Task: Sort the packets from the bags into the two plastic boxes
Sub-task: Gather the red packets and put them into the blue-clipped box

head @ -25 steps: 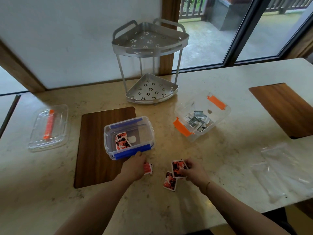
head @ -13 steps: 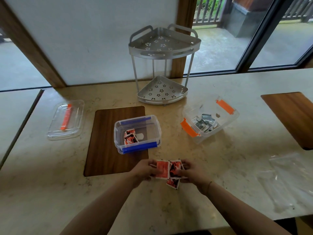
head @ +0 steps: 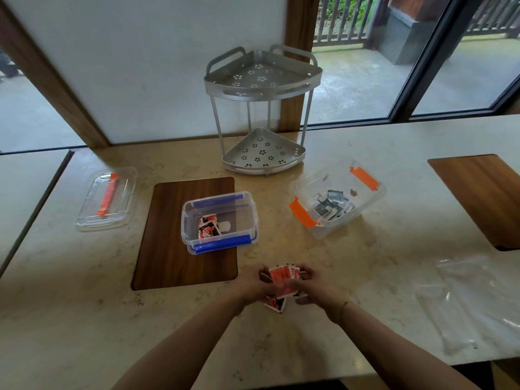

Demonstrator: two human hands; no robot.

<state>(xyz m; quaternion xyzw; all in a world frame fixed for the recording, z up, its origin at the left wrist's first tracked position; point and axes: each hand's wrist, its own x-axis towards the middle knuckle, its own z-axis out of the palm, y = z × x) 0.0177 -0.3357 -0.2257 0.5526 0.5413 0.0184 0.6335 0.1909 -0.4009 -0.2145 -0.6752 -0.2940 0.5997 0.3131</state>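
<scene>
**Red stack in hand, blue-latch box is up and to the left**

So, here's where we're at. Both hands are bunched together low on the counter (head: 365,266), pinching a small stack of red packets (head: 282,280) between them. The left hand (head: 254,284) has its fingers closed on the stack's left edge, the right hand (head: 315,287) is closed on the right edge, and the stack sits face-up between the two. One more red packet (head: 274,304) lies flat on the counter just under the hands; we can't tell whether a finger is touching it.

The relation that matters: the blue-latch box (head: 219,220), which already has red packets in it, sits ahead of the grip and off to the left, with its near blue latch facing us. Its long axis runs roughly left to right, so the opening is wide along the direction we'd approach. The left hand is the nearer one to it, by our read.

The orange-latch box (head: 337,198) with the dark packets (head: 330,204) is ahead and to the right, farther off and turned at an angle. Wrong home for the red ones, we'd guess.

The empty clear bags (head: 478,299) lie well off to the right, and a clear lid (head: 107,198) sits far left.

Our guess for the next move: carry the stack forward-left over the near rim and let it drop, then come back for the stray.
</scene>
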